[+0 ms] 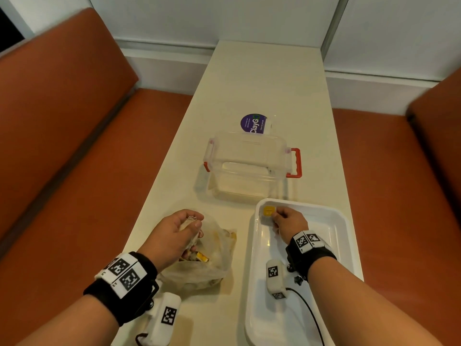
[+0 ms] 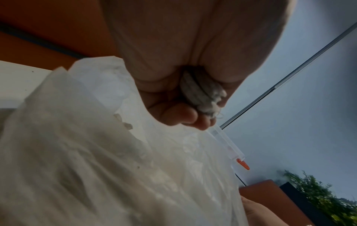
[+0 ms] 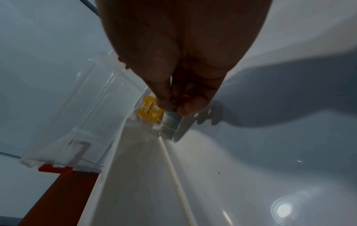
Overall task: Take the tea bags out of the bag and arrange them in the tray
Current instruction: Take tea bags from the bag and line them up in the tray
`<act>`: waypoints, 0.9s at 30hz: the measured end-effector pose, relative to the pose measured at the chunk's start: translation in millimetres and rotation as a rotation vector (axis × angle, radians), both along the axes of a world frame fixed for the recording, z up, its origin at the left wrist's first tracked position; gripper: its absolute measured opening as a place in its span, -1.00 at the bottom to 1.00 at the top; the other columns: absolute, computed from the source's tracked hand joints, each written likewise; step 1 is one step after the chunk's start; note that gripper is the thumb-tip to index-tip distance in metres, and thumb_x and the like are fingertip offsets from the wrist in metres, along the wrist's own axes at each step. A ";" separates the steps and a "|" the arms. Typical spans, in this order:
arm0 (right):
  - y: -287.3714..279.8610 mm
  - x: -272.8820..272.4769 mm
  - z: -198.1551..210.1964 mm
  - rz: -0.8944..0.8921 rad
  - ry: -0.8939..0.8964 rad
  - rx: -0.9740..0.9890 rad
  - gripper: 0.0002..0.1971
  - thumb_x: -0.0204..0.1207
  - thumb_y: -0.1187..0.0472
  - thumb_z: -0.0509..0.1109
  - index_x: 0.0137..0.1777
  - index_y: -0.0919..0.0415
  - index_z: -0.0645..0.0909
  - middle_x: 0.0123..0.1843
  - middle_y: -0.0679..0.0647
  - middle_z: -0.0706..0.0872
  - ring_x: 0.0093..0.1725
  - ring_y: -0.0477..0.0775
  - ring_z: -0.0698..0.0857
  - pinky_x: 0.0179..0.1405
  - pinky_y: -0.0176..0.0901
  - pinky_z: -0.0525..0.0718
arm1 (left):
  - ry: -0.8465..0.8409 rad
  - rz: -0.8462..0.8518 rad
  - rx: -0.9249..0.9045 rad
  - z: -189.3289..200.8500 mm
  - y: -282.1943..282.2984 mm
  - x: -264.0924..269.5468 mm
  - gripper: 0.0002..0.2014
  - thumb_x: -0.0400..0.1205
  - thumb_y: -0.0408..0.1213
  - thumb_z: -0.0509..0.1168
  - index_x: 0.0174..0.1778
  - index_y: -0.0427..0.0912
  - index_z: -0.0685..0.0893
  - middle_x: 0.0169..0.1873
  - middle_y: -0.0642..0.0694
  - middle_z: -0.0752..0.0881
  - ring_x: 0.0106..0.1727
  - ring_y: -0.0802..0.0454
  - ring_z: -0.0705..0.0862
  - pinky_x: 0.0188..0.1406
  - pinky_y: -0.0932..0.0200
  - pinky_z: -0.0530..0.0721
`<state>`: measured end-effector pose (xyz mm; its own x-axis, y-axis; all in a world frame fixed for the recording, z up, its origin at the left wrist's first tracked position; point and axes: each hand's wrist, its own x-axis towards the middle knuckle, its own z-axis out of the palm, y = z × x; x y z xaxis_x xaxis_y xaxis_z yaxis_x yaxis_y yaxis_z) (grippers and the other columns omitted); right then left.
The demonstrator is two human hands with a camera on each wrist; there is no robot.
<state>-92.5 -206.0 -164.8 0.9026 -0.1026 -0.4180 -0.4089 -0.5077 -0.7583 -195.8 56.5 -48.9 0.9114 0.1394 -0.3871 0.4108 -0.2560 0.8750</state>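
- On the desk (image 1: 249, 83), the white tray (image 1: 341, 221) is sitting at near right, holding one tea bag (image 3: 172, 123) with a yellow tag (image 1: 269, 211) at its far left corner.
- Right hand (image 1: 290, 222) is pinching that tea bag, grip clamped.
- Left hand (image 1: 172, 236) is gripping bunched tea bags (image 2: 203, 94) over the plastic bag (image 1: 212, 258), grip clamped.
- Clear lidded box (image 1: 249, 166) with red latches is standing beyond the tray.
- Orange bench seats (image 1: 62, 121) are flanking the desk.

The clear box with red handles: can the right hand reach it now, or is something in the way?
Probably yes, once free. The clear box stands just beyond the tray, nothing between, but the right hand holds a tea bag.
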 end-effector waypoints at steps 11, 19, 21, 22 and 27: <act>8.1 3.2 -4.8 -0.023 0.010 -0.096 -0.82 0.60 0.17 0.26 0.03 0.09 0.70 -0.11 0.10 0.79 -0.06 0.17 0.73 0.00 -0.13 0.62 | 0.058 0.015 -0.032 -2.1 3.7 -3.1 -0.90 0.70 -0.25 0.27 0.06 -0.04 0.68 -0.28 -0.10 0.75 -0.45 -0.02 0.65 -0.35 0.05 0.64; 9.4 0.7 -2.0 -0.031 -0.007 -0.065 -0.87 0.59 0.10 0.28 -0.04 0.04 0.66 -0.18 0.07 0.77 -0.13 0.14 0.73 -0.13 -0.18 0.57 | 0.049 0.001 0.022 2.6 0.3 -5.5 -0.89 0.70 -0.26 0.27 0.07 -0.06 0.68 -0.21 -0.15 0.76 -0.31 -0.17 0.72 -0.33 -0.02 0.70; 8.7 0.7 -2.3 -0.032 -0.009 -0.070 -0.86 0.59 0.08 0.29 -0.02 0.05 0.66 -0.17 0.07 0.77 -0.12 0.15 0.73 -0.10 -0.17 0.59 | 0.046 0.000 0.027 4.6 -0.8 -6.1 -0.89 0.70 -0.26 0.26 0.08 -0.07 0.68 -0.14 -0.21 0.77 -0.22 -0.23 0.72 -0.19 -0.11 0.71; 8.1 0.7 -2.1 -0.033 -0.012 -0.075 -0.86 0.60 0.07 0.29 -0.01 0.06 0.66 -0.16 0.07 0.77 -0.11 0.15 0.72 -0.09 -0.16 0.58 | 0.045 -0.001 0.025 5.1 -1.4 -6.6 -0.89 0.70 -0.26 0.26 0.08 -0.07 0.68 -0.12 -0.23 0.77 -0.20 -0.26 0.72 -0.17 -0.15 0.71; 6.3 -0.8 0.3 -0.033 -0.017 -0.085 -0.88 0.61 0.08 0.31 0.02 0.06 0.65 -0.11 0.05 0.76 -0.09 0.12 0.69 -0.10 -0.19 0.52 | 0.049 0.000 0.030 9.1 -3.9 -8.1 -0.87 0.70 -0.26 0.26 0.10 -0.10 0.68 -0.11 -0.23 0.77 -0.10 -0.37 0.74 -0.08 -0.30 0.71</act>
<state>-93.3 -199.8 -164.4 0.9049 -0.1671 -0.3915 -0.4143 -0.5570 -0.7198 -203.9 52.7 -39.8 0.8916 0.1517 -0.4266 0.4527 -0.2814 0.8461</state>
